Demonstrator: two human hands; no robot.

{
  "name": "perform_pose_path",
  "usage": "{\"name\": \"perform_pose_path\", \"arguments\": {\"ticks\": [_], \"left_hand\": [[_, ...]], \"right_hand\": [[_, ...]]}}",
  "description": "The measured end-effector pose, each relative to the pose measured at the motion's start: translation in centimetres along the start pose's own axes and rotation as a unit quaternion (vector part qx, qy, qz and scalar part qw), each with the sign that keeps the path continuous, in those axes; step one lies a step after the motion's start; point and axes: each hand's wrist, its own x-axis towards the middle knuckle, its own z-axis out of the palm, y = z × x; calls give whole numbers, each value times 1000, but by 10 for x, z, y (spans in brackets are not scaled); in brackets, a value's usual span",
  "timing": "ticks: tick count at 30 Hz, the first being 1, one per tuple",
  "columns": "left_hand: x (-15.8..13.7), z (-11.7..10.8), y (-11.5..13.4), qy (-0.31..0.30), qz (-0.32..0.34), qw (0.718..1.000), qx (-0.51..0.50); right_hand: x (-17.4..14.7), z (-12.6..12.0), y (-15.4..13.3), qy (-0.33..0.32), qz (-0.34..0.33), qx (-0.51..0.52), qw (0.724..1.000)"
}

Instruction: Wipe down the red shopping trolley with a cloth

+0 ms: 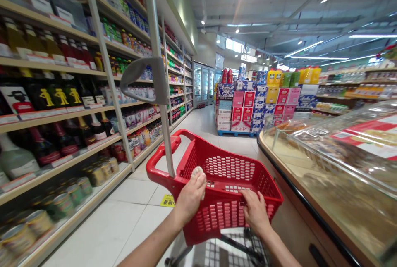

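A red plastic shopping basket [229, 209] with slotted walls stands in front of me, above a dark wheeled frame [238, 247]. My left hand [191, 194] is closed around a crumpled whitish cloth [197, 171] at the basket's near rim, by the left end. Farther right, my right hand [254, 210] grips the same rim, its fingertips hooked over the edge. A long metal pole with a grey loop handle [163, 81] rises at the basket's left end. Only the slotted floor and walls show inside the basket.
Shelves [83, 112] of bottles and cans line the left side. A glass-sided display counter [297, 168] with packaged food stands close on the right. Stacked drink cartons [245, 110] rest on a blue pallet [237, 133] ahead. A yellow floor sticker [168, 201] lies beside the basket.
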Motion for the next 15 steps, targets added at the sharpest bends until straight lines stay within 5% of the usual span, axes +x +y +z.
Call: {"name": "perform_pose_path", "arguments": {"ticks": [4,9,15], "left_hand": [[-1,-3,-1,-7,-26,1000,3],[-2,13,28,2,63,998,-22],[0,-7,-6,2,-31,999,24]], "right_hand": [[-2,3,0,31,15,-3,999],[-4,4,5,19,-1,-2,1000],[-2,6,5,22,21,-3,1000]]}}
